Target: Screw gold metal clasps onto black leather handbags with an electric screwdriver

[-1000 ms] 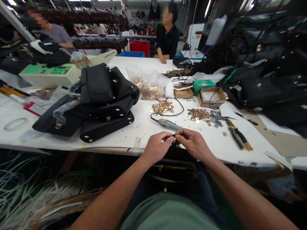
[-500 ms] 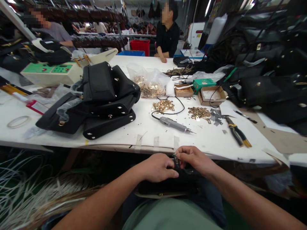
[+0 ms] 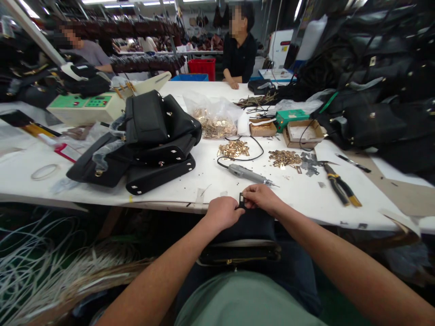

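A black bag [image 3: 253, 226] rests on my lap at the table's front edge, its zipped opening toward me. My left hand [image 3: 224, 213] is closed on a black tab [image 3: 241, 205] of this bag, thumb and fingers pinching it from the left. From the right, my right hand [image 3: 262, 198] pinches a small metal fitting [image 3: 241, 197] at the top of the tab. The fingers partly cover the fitting. Just beyond my hands lies a grey electric screwdriver [image 3: 249, 174] with its bit pointing right. Piles of gold metal fittings [image 3: 284, 159] lie past it.
Stacked black bags [image 3: 146, 122] stand on the left of the white table [image 3: 183, 190]. Pliers [image 3: 341, 185] lie at the right, near grey metal plates [image 3: 309, 163]. Behind are a plastic bag of fittings [image 3: 217, 122] and a green box [image 3: 288, 118]. A person [image 3: 239, 50] leans at the far edge.
Both hands have moved up and away from me with the bag's tab, now over the table's front edge. More of the bag shows below them. The view has shifted slightly.
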`<move>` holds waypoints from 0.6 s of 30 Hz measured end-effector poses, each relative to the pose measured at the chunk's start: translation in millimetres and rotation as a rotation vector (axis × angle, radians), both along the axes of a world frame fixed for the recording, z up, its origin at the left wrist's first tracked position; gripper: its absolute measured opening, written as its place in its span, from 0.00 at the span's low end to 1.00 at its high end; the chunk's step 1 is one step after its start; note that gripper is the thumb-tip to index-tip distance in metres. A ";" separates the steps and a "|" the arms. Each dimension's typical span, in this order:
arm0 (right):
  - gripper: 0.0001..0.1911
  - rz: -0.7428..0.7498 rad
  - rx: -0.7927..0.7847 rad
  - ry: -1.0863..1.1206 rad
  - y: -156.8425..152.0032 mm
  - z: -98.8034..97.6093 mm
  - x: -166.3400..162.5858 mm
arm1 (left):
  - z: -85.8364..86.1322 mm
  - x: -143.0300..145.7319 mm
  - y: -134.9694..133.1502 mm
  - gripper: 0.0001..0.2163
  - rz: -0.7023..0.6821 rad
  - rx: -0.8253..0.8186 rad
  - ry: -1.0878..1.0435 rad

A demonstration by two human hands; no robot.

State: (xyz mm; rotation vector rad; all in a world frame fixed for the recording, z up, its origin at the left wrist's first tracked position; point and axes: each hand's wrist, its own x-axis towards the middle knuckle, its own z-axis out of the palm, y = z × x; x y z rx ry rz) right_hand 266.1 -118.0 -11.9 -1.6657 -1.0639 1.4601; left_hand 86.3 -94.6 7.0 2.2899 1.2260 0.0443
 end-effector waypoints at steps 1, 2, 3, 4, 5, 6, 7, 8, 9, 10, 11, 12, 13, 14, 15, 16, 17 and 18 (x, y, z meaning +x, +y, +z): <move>0.06 -0.006 0.000 -0.004 1.9 -1.1 1.4 | 1.1 0.7 -2.1 0.14 0.023 0.044 0.009; 0.07 -0.010 -0.001 -0.008 3.4 -2.0 2.8 | 1.2 1.0 -4.4 0.12 0.044 0.081 0.015; 0.07 -0.012 -0.001 -0.013 4.6 -2.8 4.0 | 0.1 0.9 -6.7 0.11 0.059 0.120 0.008; 0.07 -0.014 -0.001 -0.019 5.8 -3.5 5.0 | -2.5 0.4 -9.0 0.10 0.064 0.168 -0.017; 0.07 -0.017 -0.002 -0.028 7.1 -4.2 5.7 | -6.5 -0.2 -11.2 0.10 0.055 0.224 -0.061; 0.06 -0.019 -0.005 -0.039 8.4 -5.0 6.2 | -11.7 -0.9 -13.2 0.10 0.030 0.285 -0.120; 0.06 -0.021 -0.008 -0.052 9.8 -5.8 6.3 | -17.7 -1.7 -15.0 0.08 -0.005 0.345 -0.185; 0.06 -0.020 -0.013 -0.063 11.3 -6.7 6.4 | -23.9 -2.5 -16.5 0.06 -0.044 0.399 -0.246; 0.06 -0.019 -0.017 -0.074 12.8 -7.6 6.3 | -29.8 -3.1 -17.7 0.04 -0.082 0.438 -0.290; 0.07 -0.015 -0.021 -0.084 14.4 -8.6 6.3 | -34.8 -3.7 -18.6 0.04 -0.113 0.463 -0.309; 0.07 -0.009 -0.024 -0.095 15.8 -9.6 6.3 | -38.5 -4.2 -19.2 0.04 -0.136 0.483 -0.307; 0.07 -0.004 -0.026 -0.106 17.3 -10.6 6.4 | -40.9 -4.6 -19.5 0.05 -0.155 0.497 -0.290; 0.07 -0.003 -0.027 -0.115 18.7 -11.4 6.5 | -41.9 -4.8 -19.6 0.06 -0.172 0.507 -0.266; 0.07 0.005 -0.024 -0.138 20.1 -12.0 6.7 | -41.7 -5.0 -19.4 0.07 -0.188 0.514 -0.239; 0.07 0.020 -0.019 -0.172 21.5 -12.2 7.0 | -40.7 -5.2 -18.9 0.07 -0.201 0.518 -0.215; 0.07 0.039 -0.012 -0.211 22.9 -12.0 7.4 | -39.2 -5.3 -18.3 0.08 -0.211 0.520 -0.196; 0.08 0.056 -0.005 -0.246 24.3 -11.3 7.7 | -37.6 -5.4 -17.4 0.08 -0.220 0.521 -0.181; 0.08 0.076 0.001 -0.284 25.7 -10.1 8.0 | -36.0 -5.5 -16.5 0.08 -0.228 0.520 -0.167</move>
